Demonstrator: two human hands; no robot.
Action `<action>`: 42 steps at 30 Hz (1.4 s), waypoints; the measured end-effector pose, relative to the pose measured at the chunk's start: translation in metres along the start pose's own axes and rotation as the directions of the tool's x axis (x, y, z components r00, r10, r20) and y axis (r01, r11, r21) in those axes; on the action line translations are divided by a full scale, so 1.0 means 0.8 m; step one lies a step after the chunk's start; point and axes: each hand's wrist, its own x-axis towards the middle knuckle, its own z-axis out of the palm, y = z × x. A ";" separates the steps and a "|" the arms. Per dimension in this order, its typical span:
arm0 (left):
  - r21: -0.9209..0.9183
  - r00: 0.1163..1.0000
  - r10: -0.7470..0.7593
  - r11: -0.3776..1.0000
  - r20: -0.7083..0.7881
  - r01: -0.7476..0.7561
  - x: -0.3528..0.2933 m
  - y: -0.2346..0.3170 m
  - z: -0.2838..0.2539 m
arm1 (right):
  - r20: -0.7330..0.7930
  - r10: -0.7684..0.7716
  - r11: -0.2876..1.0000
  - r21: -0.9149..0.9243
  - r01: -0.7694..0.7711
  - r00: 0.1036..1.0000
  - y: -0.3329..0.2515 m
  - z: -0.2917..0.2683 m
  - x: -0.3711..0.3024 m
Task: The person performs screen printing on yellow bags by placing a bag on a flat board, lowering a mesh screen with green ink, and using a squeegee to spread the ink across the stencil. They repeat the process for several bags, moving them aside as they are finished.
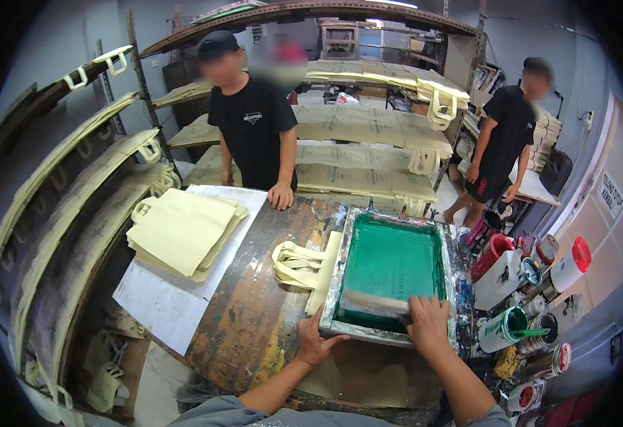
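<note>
A screen-printing frame [332, 279] lies on the table in front of me, its mesh coated with wet green ink [390, 249]. My right hand [429, 324] is closed on the right end of a squeegee [374, 302], which lies crosswise near the frame's close end. At the near left corner, my left hand [316, 343] rests against the frame with thumb and fingers spread. Cream bag fabric with looped handles [297, 263] sticks out from the frame's left side; the rest of it is hidden beneath.
Cream bags [180, 231] are stacked on white paper [162, 306] to the left. Ink tubs [500, 331] and jugs crowd the right side. Loaded drying racks [368, 135] stand behind and left. One person [254, 121] touches the table's far edge; another [500, 135] stands back right.
</note>
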 end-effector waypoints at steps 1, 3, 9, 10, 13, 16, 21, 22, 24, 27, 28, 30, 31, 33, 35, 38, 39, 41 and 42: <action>0.001 1.000 0.013 1.000 -0.007 -0.013 0.001 0.001 -0.001 | -0.015 0.002 1.000 -0.003 -0.002 1.000 0.004 0.005 0.009; 0.023 1.000 0.001 1.000 -0.004 -0.001 0.001 0.005 -0.003 | -0.037 0.001 1.000 0.006 -0.001 0.999 0.013 0.017 0.031; 0.011 0.991 -0.115 0.993 0.073 0.115 -0.004 0.005 -0.006 | -0.093 -0.010 1.000 -0.004 0.010 0.996 0.064 0.067 0.114; 0.005 0.991 -0.114 0.993 0.075 0.114 -0.005 0.004 -0.005 | -0.054 0.004 1.000 -0.016 -0.005 0.999 0.074 0.076 0.131; -0.037 0.978 -0.188 0.981 0.089 0.192 -0.012 -0.002 -0.004 | -0.076 0.004 1.000 -0.029 -0.006 0.997 0.097 0.103 0.178; -0.048 0.978 -0.199 0.978 0.068 0.202 -0.015 -0.008 0.001 | -0.085 -0.009 0.993 -0.121 -0.001 0.996 0.120 0.124 0.221; -0.056 0.984 -0.173 0.983 0.038 0.175 -0.014 -0.009 0.005 | 0.052 0.031 0.996 -0.088 -0.026 0.998 0.143 0.132 0.276; -0.124 0.973 -0.222 0.966 0.068 0.229 -0.013 -0.009 0.005 | 0.073 0.037 0.996 -0.086 -0.031 0.997 0.146 0.130 0.284; -0.120 0.976 -0.213 0.969 0.053 0.218 -0.012 -0.007 0.004 | 0.147 0.053 0.996 -0.082 -0.042 0.988 0.149 0.125 0.295; -0.135 0.983 -0.184 0.973 0.025 0.185 -0.010 -0.005 0.004 | 0.176 0.051 0.998 -0.055 -0.042 0.983 0.151 0.121 0.301; -0.143 0.984 -0.178 0.973 0.030 0.180 -0.009 -0.005 0.004 | 0.189 0.052 0.998 -0.044 -0.045 0.981 0.151 0.121 0.301; -0.130 0.982 -0.187 0.973 0.032 0.190 -0.008 -0.006 0.005 | 0.162 0.055 0.998 -0.040 -0.049 0.985 0.152 0.123 0.300; -0.118 0.985 -0.173 0.978 0.005 0.172 -0.008 -0.006 0.005 | 0.179 0.047 0.998 -0.038 -0.041 0.983 0.152 0.125 0.300; -0.141 0.974 -0.220 0.964 0.055 0.225 -0.008 -0.007 0.005 | 0.163 0.067 0.997 -0.050 -0.059 0.984 0.153 0.130 0.299; -0.133 0.974 -0.219 0.965 0.053 0.224 -0.008 -0.007 0.004 | 0.171 0.069 0.997 -0.043 -0.063 0.983 0.153 0.132 0.299; -0.039 0.981 -0.190 0.981 0.033 0.191 -0.010 -0.003 -0.001 | 0.101 0.043 0.999 -0.027 -0.041 0.994 0.152 0.130 0.296; 0.004 0.984 -0.172 0.985 0.041 0.172 -0.010 -0.001 -0.003 | 0.094 0.042 0.999 -0.027 -0.040 0.995 0.150 0.129 0.295; 0.039 0.988 -0.144 0.989 0.054 0.142 -0.007 0.002 -0.005 | 0.082 0.025 0.999 -0.032 -0.022 0.996 0.150 0.125 0.294; 0.034 0.990 -0.134 0.991 0.052 0.133 -0.005 0.003 -0.006 | 0.108 0.040 0.998 -0.044 -0.035 0.993 0.150 0.124 0.294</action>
